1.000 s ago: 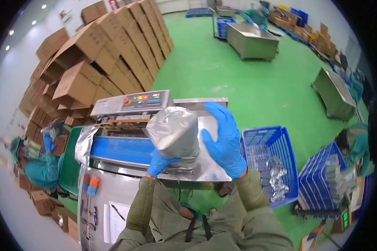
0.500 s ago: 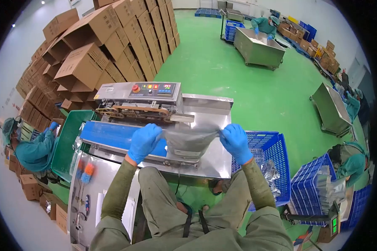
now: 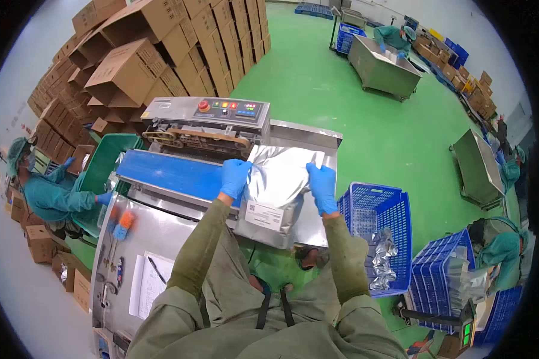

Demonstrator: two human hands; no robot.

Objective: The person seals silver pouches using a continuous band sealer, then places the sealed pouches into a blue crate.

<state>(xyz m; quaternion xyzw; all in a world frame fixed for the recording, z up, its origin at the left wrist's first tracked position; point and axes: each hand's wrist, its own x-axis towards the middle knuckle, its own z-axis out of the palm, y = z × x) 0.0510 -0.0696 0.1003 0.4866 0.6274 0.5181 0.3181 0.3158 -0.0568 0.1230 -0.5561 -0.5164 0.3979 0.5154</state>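
Note:
A silver foil pouch [image 3: 276,179] with a white printed label is stretched between my two blue-gloved hands. My left hand [image 3: 236,178] is closed on its left edge, and my right hand [image 3: 322,187] pinches the upper right corner. The pouch is full and bulges at the bottom, which hangs by the near edge of the steel table. Just behind and to the left stands a band sealing machine [image 3: 205,122] with a red button and lit displays. Its blue conveyor belt [image 3: 169,173] runs to the left of my left hand.
A blue crate [image 3: 375,190] holding foil pouches [image 3: 383,257] stands at my right. On the steel side table [image 3: 141,236] lie papers [image 3: 147,290], a pen and an orange-blue brush [image 3: 124,224]. A green bin [image 3: 105,161] is beside a co-worker [image 3: 54,191]. Cardboard boxes [image 3: 132,72] are stacked behind.
The pouch has tilted, so its shiny face and label now show. My hands have come nearer to each other, and the camera view has shifted slightly.

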